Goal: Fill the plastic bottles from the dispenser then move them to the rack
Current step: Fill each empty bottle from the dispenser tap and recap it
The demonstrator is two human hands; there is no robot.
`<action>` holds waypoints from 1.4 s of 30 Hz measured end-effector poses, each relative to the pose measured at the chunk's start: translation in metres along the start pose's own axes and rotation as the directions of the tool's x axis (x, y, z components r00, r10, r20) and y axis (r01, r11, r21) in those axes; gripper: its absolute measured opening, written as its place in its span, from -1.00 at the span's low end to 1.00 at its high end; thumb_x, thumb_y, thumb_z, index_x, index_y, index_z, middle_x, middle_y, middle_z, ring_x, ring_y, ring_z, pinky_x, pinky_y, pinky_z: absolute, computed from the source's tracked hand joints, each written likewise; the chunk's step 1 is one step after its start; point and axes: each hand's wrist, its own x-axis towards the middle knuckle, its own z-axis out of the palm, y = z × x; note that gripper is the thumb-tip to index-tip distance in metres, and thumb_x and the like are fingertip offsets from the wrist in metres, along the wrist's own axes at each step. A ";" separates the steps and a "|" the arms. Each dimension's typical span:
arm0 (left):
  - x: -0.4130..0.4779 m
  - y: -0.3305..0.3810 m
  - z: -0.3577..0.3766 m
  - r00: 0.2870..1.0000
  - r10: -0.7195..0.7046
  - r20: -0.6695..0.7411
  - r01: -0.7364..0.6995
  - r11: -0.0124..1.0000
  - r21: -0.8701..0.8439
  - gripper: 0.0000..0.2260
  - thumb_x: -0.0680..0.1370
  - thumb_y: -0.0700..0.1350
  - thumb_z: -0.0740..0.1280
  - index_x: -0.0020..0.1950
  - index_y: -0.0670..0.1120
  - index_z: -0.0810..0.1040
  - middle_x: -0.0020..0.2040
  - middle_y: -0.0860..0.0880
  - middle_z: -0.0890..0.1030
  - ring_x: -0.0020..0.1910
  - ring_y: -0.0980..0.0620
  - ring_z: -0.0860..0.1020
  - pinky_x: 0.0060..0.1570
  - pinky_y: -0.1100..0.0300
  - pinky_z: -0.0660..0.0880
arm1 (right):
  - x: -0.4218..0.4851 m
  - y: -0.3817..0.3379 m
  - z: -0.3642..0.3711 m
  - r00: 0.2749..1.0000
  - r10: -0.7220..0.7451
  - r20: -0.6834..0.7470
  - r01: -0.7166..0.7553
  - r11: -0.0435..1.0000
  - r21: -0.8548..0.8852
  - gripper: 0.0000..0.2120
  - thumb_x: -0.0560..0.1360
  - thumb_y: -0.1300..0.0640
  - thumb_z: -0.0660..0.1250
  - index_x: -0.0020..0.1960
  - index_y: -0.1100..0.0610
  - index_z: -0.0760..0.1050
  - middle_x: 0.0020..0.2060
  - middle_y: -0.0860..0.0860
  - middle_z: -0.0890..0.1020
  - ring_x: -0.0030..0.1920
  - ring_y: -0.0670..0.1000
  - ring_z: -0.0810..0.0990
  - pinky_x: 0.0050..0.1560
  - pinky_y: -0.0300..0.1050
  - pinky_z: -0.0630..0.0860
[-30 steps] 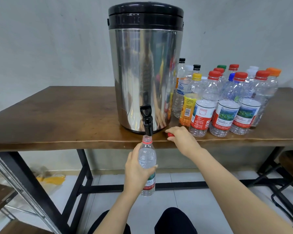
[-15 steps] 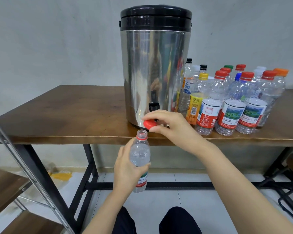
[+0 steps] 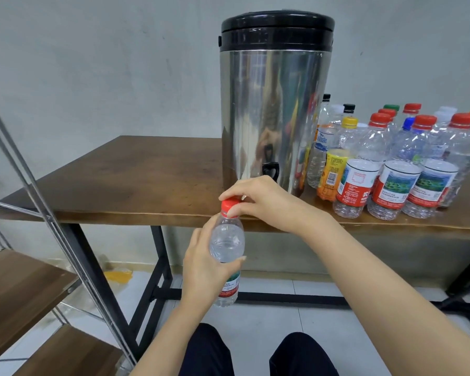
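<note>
My left hand grips a clear plastic bottle with water in it, upright below the table's front edge. A red cap sits on the bottle's neck, and my right hand pinches it from above. The steel dispenser with a black lid stands on the wooden table; its black tap is just above my right hand. Several capped plastic bottles stand to the dispenser's right.
A metal-framed rack with wooden shelves stands at the left, below table height. The table's black legs and crossbar run behind the bottle. My knees show at the bottom. A yellow scrap lies on the floor.
The bottle came down and away from the tap. My right hand picked the red cap off the table edge and set it on the bottle's neck. The view shifted left, showing more of the rack.
</note>
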 end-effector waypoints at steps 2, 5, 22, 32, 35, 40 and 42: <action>0.001 -0.001 -0.004 1.000 0.001 0.003 -0.001 1.000 0.021 -0.20 0.29 -0.07 0.61 0.29 0.48 0.26 0.09 0.24 0.44 0.14 0.34 0.44 0.04 0.23 0.49 | 0.004 -0.005 0.002 0.998 0.044 -0.042 -0.048 0.995 -0.092 -0.65 0.44 -0.16 0.45 0.06 0.09 0.61 -0.16 -0.08 0.57 -0.11 -0.08 0.53 -0.09 -0.14 0.50; 0.004 -0.003 -0.010 1.000 -0.015 -0.005 0.015 0.999 0.040 -0.23 0.28 -0.04 0.61 0.31 0.42 0.30 0.11 0.24 0.45 0.14 0.22 0.48 0.10 0.09 0.55 | 0.009 -0.012 0.004 0.998 0.039 -0.049 -0.046 0.989 -0.141 -0.58 0.45 -0.27 0.37 0.14 0.00 0.55 -0.11 -0.16 0.54 -0.13 -0.14 0.47 -0.13 -0.22 0.43; 0.085 -0.001 -0.083 0.960 -0.048 -0.276 0.028 0.997 -0.076 -0.17 0.28 -0.15 0.62 0.45 0.20 0.33 0.16 0.19 0.55 0.14 0.16 0.56 0.13 0.08 0.55 | 0.088 0.033 0.100 0.884 0.052 -0.465 -0.104 0.991 -0.086 -0.67 0.64 0.03 0.22 0.33 0.15 0.46 0.23 0.05 0.52 0.26 0.04 0.43 0.20 0.01 0.47; 0.217 -0.013 -0.113 0.922 0.005 -0.387 0.010 0.999 0.036 -0.24 0.33 -0.10 0.61 0.44 0.09 0.32 0.26 -0.01 0.57 0.21 -0.02 0.56 0.20 0.07 0.53 | 0.153 0.049 0.139 0.961 0.220 -0.167 -0.266 0.901 -0.344 -0.54 0.68 -0.15 -0.05 0.40 0.03 0.39 0.33 0.02 0.48 0.34 0.10 0.38 0.27 0.03 0.37; 0.241 -0.036 -0.104 0.927 -0.014 -0.374 0.037 0.998 0.054 -0.23 0.33 -0.11 0.61 0.45 0.06 0.32 0.30 -0.01 0.54 0.26 -0.03 0.53 0.26 0.05 0.49 | 0.156 0.053 0.146 0.958 0.247 -0.147 -0.283 0.897 -0.339 -0.52 0.67 -0.19 -0.07 0.40 0.01 0.39 0.34 0.01 0.48 0.33 0.11 0.40 0.29 0.04 0.37; 0.275 -0.065 -0.090 0.923 -0.047 -0.383 0.074 0.996 0.055 -0.24 0.35 -0.13 0.60 0.46 0.02 0.30 0.34 -0.02 0.50 0.30 -0.05 0.48 0.29 0.03 0.45 | 0.157 0.054 0.150 0.968 0.168 -0.189 -0.232 0.884 -0.407 -0.51 0.66 -0.21 -0.06 0.36 0.01 0.45 0.28 0.00 0.54 0.30 0.09 0.44 0.32 0.06 0.38; 0.287 -0.071 -0.087 0.919 -0.054 -0.390 0.081 0.995 0.052 -0.23 0.36 -0.14 0.59 0.47 0.01 0.29 0.36 -0.03 0.48 0.33 -0.06 0.46 0.31 0.01 0.44 | 0.158 0.055 0.152 0.963 0.184 -0.197 -0.251 0.882 -0.399 -0.50 0.65 -0.22 -0.07 0.38 0.01 0.42 0.28 0.01 0.55 0.30 0.11 0.45 0.34 0.10 0.38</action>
